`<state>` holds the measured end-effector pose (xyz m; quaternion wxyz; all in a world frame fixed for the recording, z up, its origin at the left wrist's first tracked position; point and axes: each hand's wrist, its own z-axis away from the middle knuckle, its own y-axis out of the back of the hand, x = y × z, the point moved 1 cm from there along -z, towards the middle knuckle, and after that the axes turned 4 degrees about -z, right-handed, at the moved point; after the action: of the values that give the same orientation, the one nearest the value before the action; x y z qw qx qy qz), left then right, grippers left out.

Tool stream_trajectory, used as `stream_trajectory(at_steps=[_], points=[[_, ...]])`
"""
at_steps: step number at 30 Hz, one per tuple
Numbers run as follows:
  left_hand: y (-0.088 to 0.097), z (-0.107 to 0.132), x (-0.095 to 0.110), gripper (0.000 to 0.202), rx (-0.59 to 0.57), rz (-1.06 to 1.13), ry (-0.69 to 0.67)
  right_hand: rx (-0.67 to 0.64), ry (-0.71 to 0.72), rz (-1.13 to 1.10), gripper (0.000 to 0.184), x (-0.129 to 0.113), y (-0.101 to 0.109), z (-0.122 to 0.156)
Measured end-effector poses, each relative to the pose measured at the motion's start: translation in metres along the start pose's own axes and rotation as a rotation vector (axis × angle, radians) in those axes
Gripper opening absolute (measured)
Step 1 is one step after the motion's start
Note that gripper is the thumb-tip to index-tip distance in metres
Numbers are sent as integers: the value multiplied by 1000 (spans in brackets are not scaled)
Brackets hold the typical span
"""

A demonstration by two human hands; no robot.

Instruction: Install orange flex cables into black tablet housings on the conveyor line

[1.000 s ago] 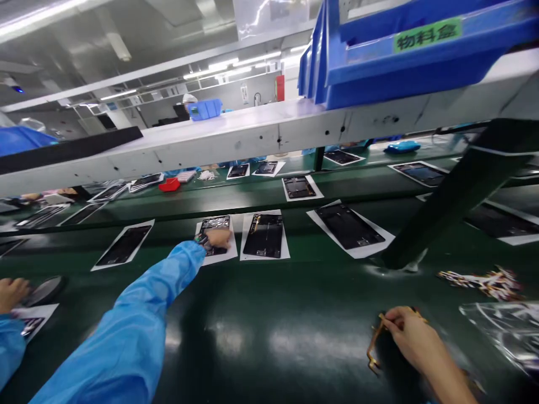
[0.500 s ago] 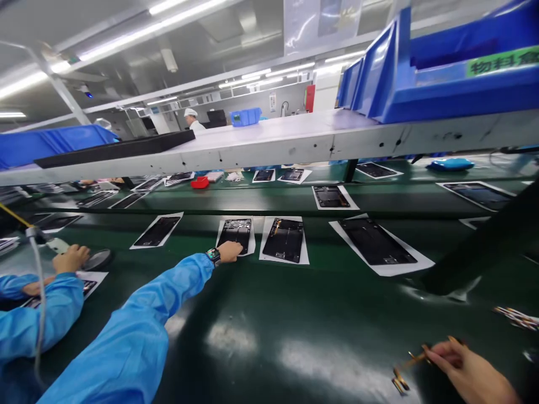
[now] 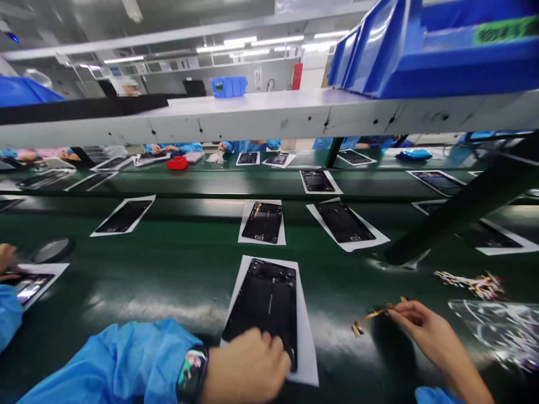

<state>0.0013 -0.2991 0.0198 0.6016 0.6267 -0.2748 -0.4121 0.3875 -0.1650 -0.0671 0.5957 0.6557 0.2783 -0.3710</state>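
My left hand [image 3: 248,367], in a blue sleeve with a wristwatch, rests closed on the near end of a black phone frame [image 3: 265,303] that lies on a white sheet [image 3: 309,359] on the green belt just in front of me. My right hand [image 3: 421,328] pinches a thin gold flex cable [image 3: 373,317] and holds it a little above the belt, to the right of the frame.
More black frames on white sheets [image 3: 261,222] [image 3: 343,221] lie farther along the green belt [image 3: 168,269]. A pile of flex cables [image 3: 474,283] and a clear bag [image 3: 501,331] sit at right. A co-worker's hand [image 3: 6,261] works at left. A grey shelf with blue bins [image 3: 421,50] hangs overhead.
My left hand has pulled the phone frame on its sheet from the far row back to the near edge. My right hand has lifted the flex cable slightly toward it.
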Motion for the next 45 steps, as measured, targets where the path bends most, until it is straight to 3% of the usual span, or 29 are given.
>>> stream_trajectory(at_steps=[3,6,9,12,14,17,21,25,28,30,32,34,37,41,45], points=[[-26,-14,60,14,20,44,-94,-78,-41,-200,29,-22,5,15],[-44,-26,74,15,2,135,-85,-14,-65,-193,39,-41,10,34],[-44,-35,37,20,74,260,-23,-89,-83,-141,44,-61,15,55],[-49,-43,-28,13,152,223,241,-157,-26,-110,40,-84,17,73],[-61,-46,-65,13,170,198,427,-196,89,-80,35,-102,14,82],[-83,-48,-95,14,177,209,491,-292,281,-35,24,-131,2,94],[-94,-47,-100,15,200,239,484,-495,344,-6,18,-165,-26,110],[-72,-40,-93,22,285,356,481,-606,321,-34,19,-190,-58,113],[-50,-28,-79,25,380,843,428,-594,301,-102,19,-203,-79,98],[-41,-19,-64,24,365,1188,376,-598,265,-156,18,-208,-91,83],[-43,-9,-46,36,331,1325,389,-623,233,-192,18,-207,-104,68],[-51,0,-32,47,344,1218,479,-659,220,-202,18,-202,-118,55],[-70,12,-22,41,409,798,576,-701,225,-159,16,-188,-143,40],[-84,22,-24,25,439,294,464,-759,264,-41,10,-170,-178,28],[-88,22,-30,19,411,98,408,-773,299,48,9,-168,-201,21]])
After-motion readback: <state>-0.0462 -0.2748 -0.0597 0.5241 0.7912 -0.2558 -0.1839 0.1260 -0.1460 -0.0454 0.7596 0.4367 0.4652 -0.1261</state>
